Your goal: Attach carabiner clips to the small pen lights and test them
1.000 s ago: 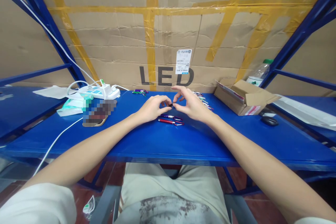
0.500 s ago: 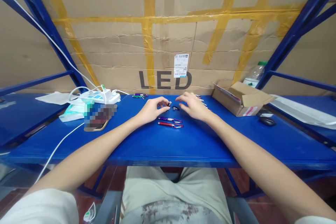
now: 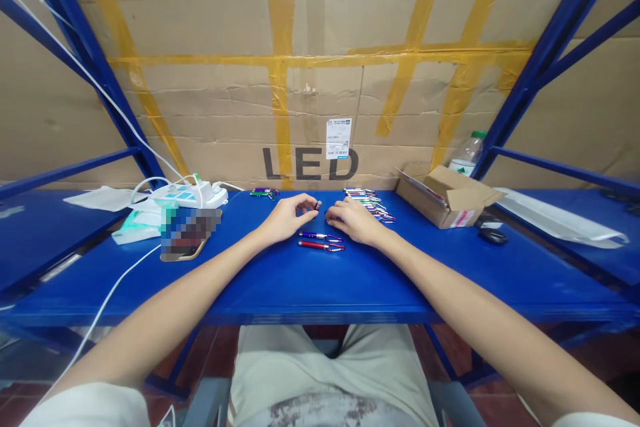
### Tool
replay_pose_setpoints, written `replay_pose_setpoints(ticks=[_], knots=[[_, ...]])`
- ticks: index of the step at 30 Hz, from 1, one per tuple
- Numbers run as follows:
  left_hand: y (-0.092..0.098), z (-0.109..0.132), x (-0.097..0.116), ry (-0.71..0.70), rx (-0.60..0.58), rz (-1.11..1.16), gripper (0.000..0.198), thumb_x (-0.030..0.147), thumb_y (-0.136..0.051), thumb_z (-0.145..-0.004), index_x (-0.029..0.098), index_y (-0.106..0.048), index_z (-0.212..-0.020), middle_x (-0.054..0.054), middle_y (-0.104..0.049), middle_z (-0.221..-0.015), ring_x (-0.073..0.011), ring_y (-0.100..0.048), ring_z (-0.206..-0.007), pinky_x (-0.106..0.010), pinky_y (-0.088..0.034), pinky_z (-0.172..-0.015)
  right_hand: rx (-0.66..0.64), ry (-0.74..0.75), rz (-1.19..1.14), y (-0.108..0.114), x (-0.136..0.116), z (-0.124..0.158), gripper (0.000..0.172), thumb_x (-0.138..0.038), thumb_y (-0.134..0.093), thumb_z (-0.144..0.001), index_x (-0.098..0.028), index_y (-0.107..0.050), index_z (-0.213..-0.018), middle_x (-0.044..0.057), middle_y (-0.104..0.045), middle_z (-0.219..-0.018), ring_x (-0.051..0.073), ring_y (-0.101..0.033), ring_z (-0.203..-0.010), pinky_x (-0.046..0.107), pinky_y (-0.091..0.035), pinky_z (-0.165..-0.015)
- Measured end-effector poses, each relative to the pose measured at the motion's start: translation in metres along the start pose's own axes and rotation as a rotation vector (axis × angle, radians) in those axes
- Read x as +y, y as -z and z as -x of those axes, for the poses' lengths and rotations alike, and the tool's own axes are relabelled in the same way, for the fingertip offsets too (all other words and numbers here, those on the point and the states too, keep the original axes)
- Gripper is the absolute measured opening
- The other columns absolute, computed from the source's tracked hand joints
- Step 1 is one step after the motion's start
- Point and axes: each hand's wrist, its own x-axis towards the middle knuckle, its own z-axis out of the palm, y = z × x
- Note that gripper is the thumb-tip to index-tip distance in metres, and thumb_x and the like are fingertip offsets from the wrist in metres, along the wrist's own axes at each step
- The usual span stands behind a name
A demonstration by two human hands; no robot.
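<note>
My left hand [image 3: 289, 217] rests on the blue table [image 3: 310, 280] with its fingers curled round a small dark piece at its tips [image 3: 317, 205]. My right hand [image 3: 353, 221] lies palm down just to the right, fingers bent onto the table; whether it holds anything is hidden. Directly in front of both hands lie a purple keychain pen [image 3: 320, 236] and a red keychain pen [image 3: 320, 245], side by side. A row of several more coloured keychain pens [image 3: 371, 203] lies beyond my right hand.
A small open cardboard box [image 3: 447, 195] stands at the right, with a plastic bottle [image 3: 466, 154] behind it and a black mouse [image 3: 493, 236] beside it. A white power strip [image 3: 187, 193], tissue pack [image 3: 136, 227] and phone [image 3: 187, 237] sit left. A big cardboard sheet [image 3: 310, 100] backs the table.
Both hands came down from a raised pinch above the pens to rest on the table. The right hand let go of the small piece; the left kept it. The camera tilted upward.
</note>
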Motion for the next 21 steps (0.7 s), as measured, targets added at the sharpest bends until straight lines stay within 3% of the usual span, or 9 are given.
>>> replay_pose_setpoints(ticks=[6,12,15,21], knots=[[0.001,0.001,0.002,-0.008,-0.021,-0.031,0.026,0.039,-0.069,-0.097,0.020,-0.076,-0.114,-0.006,-0.080,-0.110,-0.0225,-0.073,-0.097,-0.036,-0.057,-0.087,0.023,0.014,-0.098,0.003,-0.004,0.002,0.015,-0.019,-0.065,-0.106,-0.020,-0.076,-0.115,0.012,-0.076,-0.109,0.027,-0.067,-0.103,0.036,-0.045,-0.089],[0.002,0.001,0.000,-0.041,-0.040,-0.091,0.023,0.034,-0.068,-0.098,0.020,-0.075,-0.114,-0.006,-0.080,-0.113,-0.0230,-0.073,-0.100,-0.037,-0.057,-0.090,0.043,0.030,-0.171,0.004,-0.004,0.002,0.013,-0.015,-0.065,-0.103,-0.021,-0.077,-0.103,0.009,-0.079,-0.101,0.026,-0.069,-0.095,0.034,-0.046,-0.083],[0.003,0.002,-0.002,-0.059,-0.052,-0.156,0.023,0.034,-0.068,-0.099,0.021,-0.075,-0.116,-0.006,-0.080,-0.115,-0.0241,-0.073,-0.102,-0.038,-0.056,-0.093,0.087,-0.025,-0.338,0.007,0.001,0.000,0.011,-0.016,-0.068,-0.099,-0.021,-0.077,-0.102,0.007,-0.080,-0.098,0.024,-0.070,-0.090,0.033,-0.047,-0.081],[0.005,0.002,-0.002,-0.119,-0.075,-0.242,0.022,0.036,-0.066,-0.102,0.023,-0.076,-0.117,-0.006,-0.079,-0.113,-0.0249,-0.072,-0.103,-0.040,-0.054,-0.094,0.268,-0.100,-0.731,0.017,0.002,-0.002,0.017,-0.035,-0.073,-0.095,-0.021,-0.082,-0.101,0.005,-0.083,-0.100,0.023,-0.071,-0.089,0.034,-0.050,-0.080]])
